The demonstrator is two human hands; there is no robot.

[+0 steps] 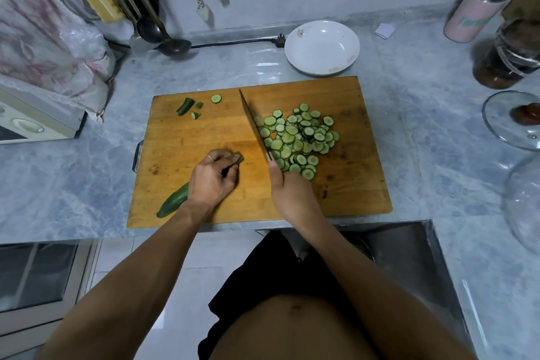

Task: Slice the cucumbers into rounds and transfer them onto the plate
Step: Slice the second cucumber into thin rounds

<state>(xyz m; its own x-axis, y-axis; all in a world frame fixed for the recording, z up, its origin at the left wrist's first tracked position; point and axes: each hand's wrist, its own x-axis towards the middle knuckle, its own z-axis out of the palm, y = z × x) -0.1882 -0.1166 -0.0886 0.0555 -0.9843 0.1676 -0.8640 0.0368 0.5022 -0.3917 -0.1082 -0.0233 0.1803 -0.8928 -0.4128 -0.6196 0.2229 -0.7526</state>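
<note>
A wooden cutting board lies on the marble counter. My left hand grips a cucumber that sticks out toward the board's near left corner; its cut end shows past my fingertips. My right hand holds a knife by the handle, blade edge-down and pointing away, against the left side of a pile of cucumber rounds. Cut-off cucumber ends and one loose round lie at the board's far left. An empty white plate sits just behind the board.
A ladle and hanging utensils stand at the back left beside a cloth-covered appliance. A pink bottle, a dark jar and a glass lid are at the right. A steel sink sits below the board.
</note>
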